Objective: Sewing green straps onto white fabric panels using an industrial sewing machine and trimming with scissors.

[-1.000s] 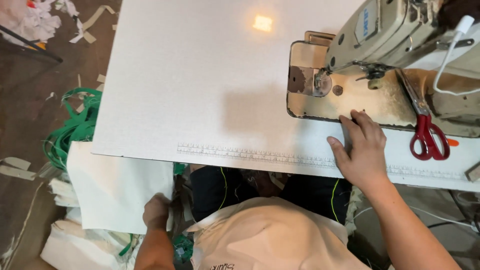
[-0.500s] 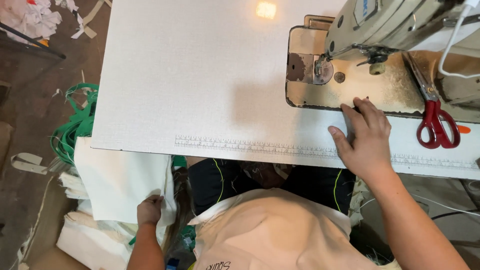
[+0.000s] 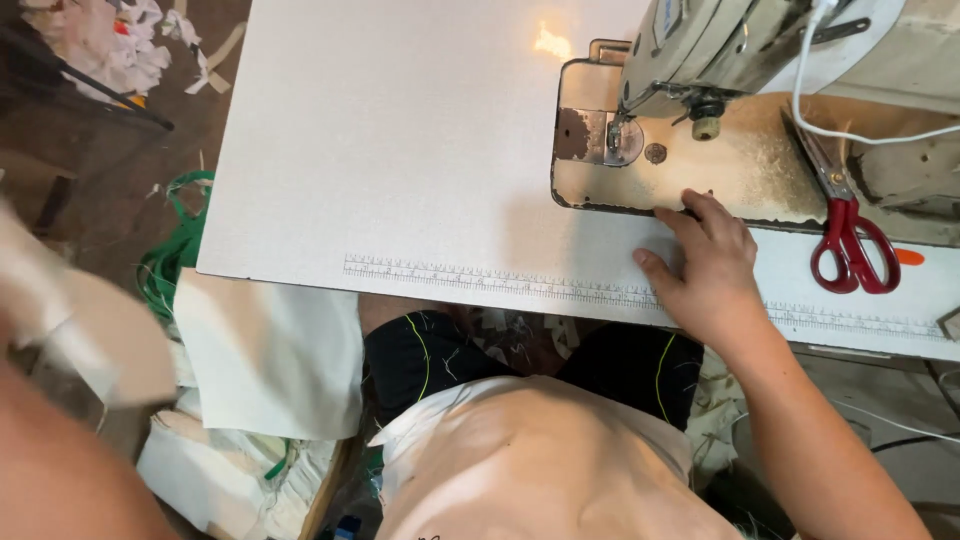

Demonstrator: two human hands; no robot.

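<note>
A pair of red-handled scissors [image 3: 845,235] lies on the worn, cream-coloured bed of the sewing machine [image 3: 740,175], blades pointing away, just beside a small orange marker [image 3: 910,257]. A white cable [image 3: 850,130] loops down over the machine's grey head [image 3: 720,45]. Down on the dark floor, a tangle of green cord [image 3: 175,250] sits near the table's left edge, and a heap of white fabric scraps [image 3: 110,50] lies further off.
</note>
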